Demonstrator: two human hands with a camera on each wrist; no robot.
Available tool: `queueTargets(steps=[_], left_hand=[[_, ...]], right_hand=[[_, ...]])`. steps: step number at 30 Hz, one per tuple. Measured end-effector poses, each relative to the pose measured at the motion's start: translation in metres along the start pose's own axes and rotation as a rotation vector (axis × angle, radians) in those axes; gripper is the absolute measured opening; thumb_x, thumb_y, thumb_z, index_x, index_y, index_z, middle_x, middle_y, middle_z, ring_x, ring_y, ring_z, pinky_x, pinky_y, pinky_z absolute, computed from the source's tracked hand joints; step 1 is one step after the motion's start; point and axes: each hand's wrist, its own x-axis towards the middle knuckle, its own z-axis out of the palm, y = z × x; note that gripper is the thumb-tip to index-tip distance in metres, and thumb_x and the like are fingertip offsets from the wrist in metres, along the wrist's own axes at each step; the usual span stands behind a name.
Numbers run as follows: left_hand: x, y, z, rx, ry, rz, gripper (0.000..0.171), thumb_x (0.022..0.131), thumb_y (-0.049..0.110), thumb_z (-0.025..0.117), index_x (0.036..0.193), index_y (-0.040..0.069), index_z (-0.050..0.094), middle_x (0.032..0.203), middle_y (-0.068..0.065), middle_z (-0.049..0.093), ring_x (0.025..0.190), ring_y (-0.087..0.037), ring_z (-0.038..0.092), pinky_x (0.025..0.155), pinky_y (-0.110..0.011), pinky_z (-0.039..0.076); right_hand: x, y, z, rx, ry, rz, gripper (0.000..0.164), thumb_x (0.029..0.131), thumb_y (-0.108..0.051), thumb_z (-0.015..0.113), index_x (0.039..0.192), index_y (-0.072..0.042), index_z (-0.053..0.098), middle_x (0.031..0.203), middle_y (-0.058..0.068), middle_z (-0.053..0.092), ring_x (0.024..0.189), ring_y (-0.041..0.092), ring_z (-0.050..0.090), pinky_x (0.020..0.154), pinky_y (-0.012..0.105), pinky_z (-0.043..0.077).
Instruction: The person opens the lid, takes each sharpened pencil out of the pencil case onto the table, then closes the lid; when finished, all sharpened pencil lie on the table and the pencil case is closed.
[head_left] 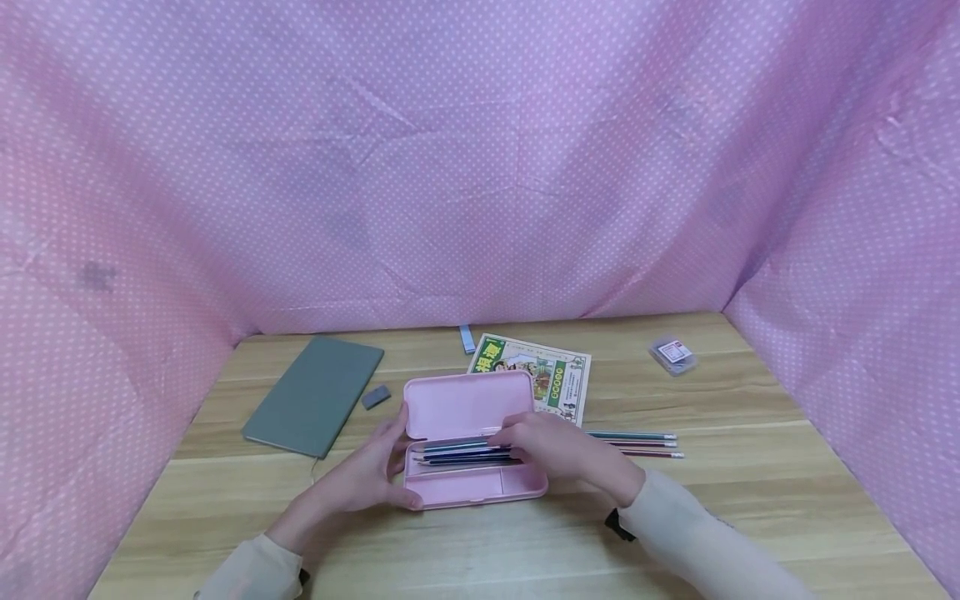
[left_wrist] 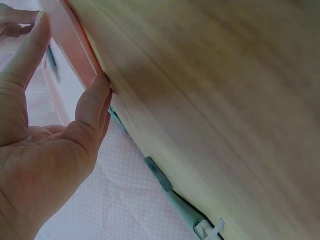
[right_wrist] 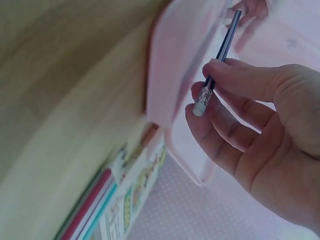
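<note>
A pink pencil case (head_left: 459, 487) lies with its lid (head_left: 457, 406) raised at the back. My left hand (head_left: 367, 472) holds the case's left end, thumb at the front corner and fingers toward the hinge side. In the right wrist view, my right hand (right_wrist: 265, 115) pinches a dark striped pencil (right_wrist: 228, 44) near its white eraser. That hand is over the right part of the case, hiding some of the inside. Several pencils (head_left: 454, 455) lie lengthwise in the long rear compartment. The front compartment has a divider toward its right side.
Several striped pencils (head_left: 645, 444) lie on the wooden table right of the case. Behind it are a printed booklet (head_left: 572, 387) and a light blue strip (head_left: 467, 339). A green notebook (head_left: 315, 396) and grey eraser (head_left: 376, 397) lie left; a small clear box (head_left: 673, 356) sits far right.
</note>
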Motion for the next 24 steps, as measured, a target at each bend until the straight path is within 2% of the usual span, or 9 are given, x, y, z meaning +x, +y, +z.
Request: queueTargets(steps=[2,8,14,20,24], left_hand=[[0.000,0.001,0.000,0.001,0.001,0.001,0.138,0.068,0.022,0.096,0.163,0.010,-0.003,0.157,-0.026,0.022,0.138,-0.036,0.045,0.108,-0.040,0.046],[-0.001,0.000,-0.001,0.003,0.001,-0.005,0.139,0.067,0.021,0.096,0.163,0.012,-0.004,0.158,-0.025,0.021,0.138,-0.035,0.045,0.108,-0.039,0.045],[0.000,-0.002,-0.001,0.009,0.004,-0.013,0.140,0.067,0.022,0.096,0.163,0.012,-0.005,0.159,-0.024,0.020,0.138,-0.034,0.044,0.108,-0.037,0.045],[0.000,-0.002,-0.001,-0.001,0.001,-0.005,0.140,0.066,0.022,0.096,0.163,0.011,-0.005,0.160,-0.024,0.018,0.138,-0.034,0.044,0.108,-0.037,0.045],[0.000,-0.003,-0.001,-0.007,-0.001,-0.010,0.141,0.066,0.022,0.096,0.163,0.011,-0.006,0.160,-0.024,0.017,0.139,-0.034,0.044,0.109,-0.037,0.045]], right_hand=[[-0.003,0.000,-0.004,0.009,-0.004,0.008,0.034,0.093,0.004,0.066,0.123,-0.010,0.074,0.110,0.003,0.072,0.091,0.007,0.063,0.085,0.026,0.057],[-0.017,0.013,-0.017,0.077,0.013,-0.044,0.033,0.092,0.007,0.067,0.120,-0.007,0.075,0.102,0.001,0.070,0.083,0.005,0.057,0.076,0.020,0.055],[-0.039,0.027,-0.025,0.025,0.058,-0.119,0.034,0.089,0.010,0.068,0.118,-0.005,0.075,0.104,0.004,0.071,0.090,0.007,0.062,0.079,0.025,0.058],[-0.066,0.043,-0.028,0.021,0.088,-0.093,0.035,0.087,0.011,0.069,0.114,-0.008,0.077,0.098,-0.002,0.069,0.090,0.008,0.063,0.079,0.028,0.059],[-0.083,0.054,-0.029,0.031,0.117,-0.084,0.037,0.085,0.013,0.070,0.114,-0.009,0.077,0.101,-0.003,0.070,0.092,0.009,0.065,0.081,0.031,0.060]])
